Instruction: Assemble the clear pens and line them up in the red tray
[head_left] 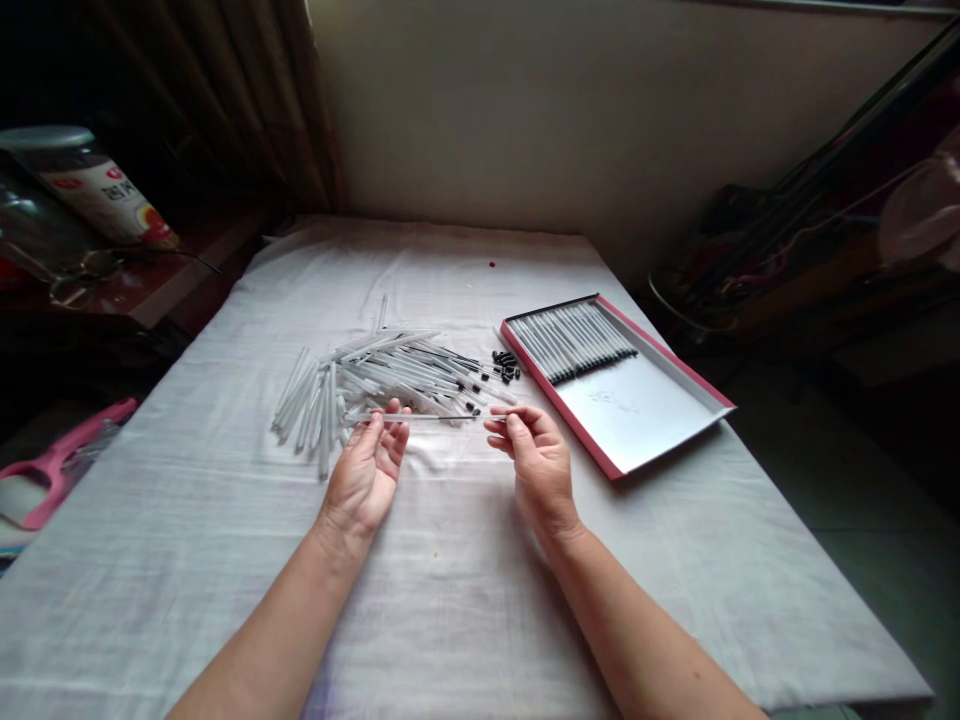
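Observation:
My left hand (369, 470) pinches a clear plastic tube (431, 417) at its left end and holds it level above the cloth. My right hand (531, 450) has its fingers curled at the tube's right end, pinching something small that I cannot make out. Just behind both hands lies a loose pile of clear tubes (367, 385), some with black tips. A few small black caps (508, 365) lie to the right of the pile.
A red-edged tray (652, 420) at the right holds a neat row of finished tubes (574, 342). A white cloth (450, 580) covers the table. A jar (97, 190) and clutter stand on a shelf at left, and a pink object (60, 465) lies below it.

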